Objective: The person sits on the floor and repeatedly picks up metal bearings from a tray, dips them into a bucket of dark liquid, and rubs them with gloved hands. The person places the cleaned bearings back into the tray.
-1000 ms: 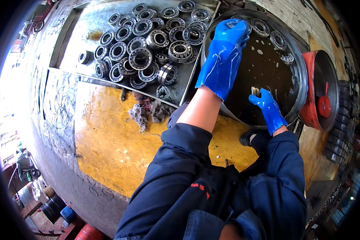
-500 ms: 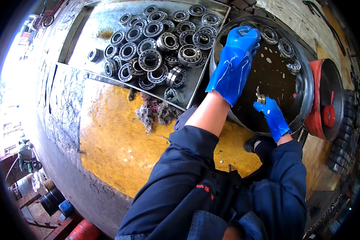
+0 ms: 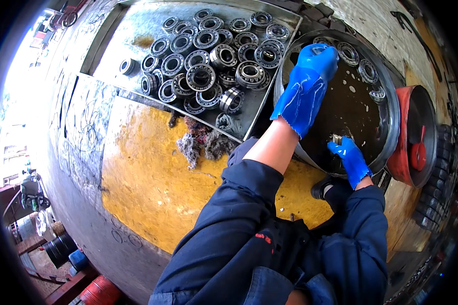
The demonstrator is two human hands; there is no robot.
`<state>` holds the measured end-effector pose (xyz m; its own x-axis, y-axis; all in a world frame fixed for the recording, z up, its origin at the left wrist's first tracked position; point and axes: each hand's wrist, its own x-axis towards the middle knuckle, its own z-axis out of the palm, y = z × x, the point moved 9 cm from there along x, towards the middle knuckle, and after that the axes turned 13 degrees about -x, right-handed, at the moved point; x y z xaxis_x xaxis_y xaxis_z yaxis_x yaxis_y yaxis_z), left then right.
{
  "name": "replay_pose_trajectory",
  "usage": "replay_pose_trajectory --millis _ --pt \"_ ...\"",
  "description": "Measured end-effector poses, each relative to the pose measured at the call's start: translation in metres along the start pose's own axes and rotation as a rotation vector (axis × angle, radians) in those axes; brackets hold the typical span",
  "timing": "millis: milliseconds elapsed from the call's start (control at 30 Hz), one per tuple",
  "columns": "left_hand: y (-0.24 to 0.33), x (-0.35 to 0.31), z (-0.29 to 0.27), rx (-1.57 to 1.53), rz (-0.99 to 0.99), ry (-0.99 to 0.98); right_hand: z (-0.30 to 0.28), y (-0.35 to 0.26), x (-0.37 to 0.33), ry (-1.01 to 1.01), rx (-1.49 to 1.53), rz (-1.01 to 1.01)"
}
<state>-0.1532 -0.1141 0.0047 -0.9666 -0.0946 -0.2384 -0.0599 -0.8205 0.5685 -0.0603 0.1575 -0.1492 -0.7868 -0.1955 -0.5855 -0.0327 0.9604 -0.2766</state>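
Note:
Both hands wear blue rubber gloves, wet in places. My left hand (image 3: 315, 63) is closed, its fingers curled at the upper left of a round metal basin (image 3: 390, 133) of dark brown liquid; what it grips is hidden. Lower in the basin, my right hand (image 3: 352, 158) is closed round a small tool with a shiny, brass-coloured metal band (image 3: 336, 138), whose kind I cannot make out. Along the basin's far right side lie several roller bearings (image 3: 367, 71), partly in the liquid.
Left of the basin, a shallow metal tray (image 3: 263, 113) bears a heap of roller bearings (image 3: 200, 77). Grey rag scraps (image 3: 189, 148) lie by its near edge. Right of the basin stands a red container (image 3: 403, 147) holding a red, handled object (image 3: 418, 155).
The view has shifted slightly, so the tray and basin appear a little lower and further right. The small tool in my right hand has tipped lower toward the liquid. My left hand stays closed.

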Motion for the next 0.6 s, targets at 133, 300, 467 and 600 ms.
replay_pose_trajectory --millis 133,300,467,600 --pt "0.004 -0.013 -0.010 -0.058 -0.031 0.003 -0.012 -0.024 -0.007 0.186 -0.195 -0.017" --pt "0.001 -0.008 -0.003 -0.140 -0.015 -0.055 0.000 -0.022 0.013 0.231 -0.399 0.112" --pt "0.012 -0.012 -0.004 -0.140 0.008 0.005 0.001 0.012 0.025 0.258 -0.296 0.101" --pt "0.014 -0.007 -0.005 -0.141 0.029 -0.045 0.003 -0.011 0.009 0.163 -0.487 0.194"
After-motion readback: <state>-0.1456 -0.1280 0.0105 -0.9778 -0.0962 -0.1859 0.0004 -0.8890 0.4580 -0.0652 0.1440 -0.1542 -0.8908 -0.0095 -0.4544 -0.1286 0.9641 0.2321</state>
